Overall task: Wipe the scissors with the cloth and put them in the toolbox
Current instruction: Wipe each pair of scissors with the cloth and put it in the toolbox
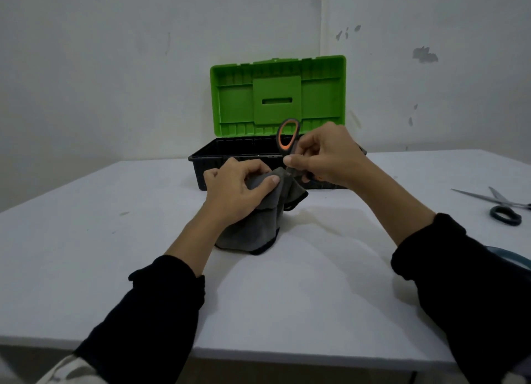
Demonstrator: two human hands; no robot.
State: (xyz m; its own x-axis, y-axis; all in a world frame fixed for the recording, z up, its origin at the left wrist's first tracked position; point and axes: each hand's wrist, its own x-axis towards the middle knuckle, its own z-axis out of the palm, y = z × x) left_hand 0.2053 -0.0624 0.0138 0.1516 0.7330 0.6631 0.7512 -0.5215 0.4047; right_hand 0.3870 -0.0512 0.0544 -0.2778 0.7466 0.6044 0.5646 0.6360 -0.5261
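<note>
Scissors: orange-and-black handled scissors [288, 142] held upright in front of the toolbox, handle loops up, blades pointing down and hidden inside the cloth.
Look: one loop shows fully, orange inside and dark outside; the blades cannot be seen, so how clean they are cannot be told.
Cloth: grey cloth [258, 219] bunched round the blades, its lower folds resting on the worktop [86, 240].
Right grip: right hand [330, 159] curls round the handles, fingers pinching just below the upper loop.
Left grip: left hand [238, 188] squeezes the cloth against the blades, thumb pressed on top.
Risk: blades pulled through too hard could cut the cloth or nick the left fingers; a loose hold on the handles could let the scissors drop.
Toolbox: black toolbox [201, 159] with green lid [277, 96] standing open, just behind the hands.
Aside: a second pair of scissors [502, 208], dark-handled, lies open at the right edge.
</note>
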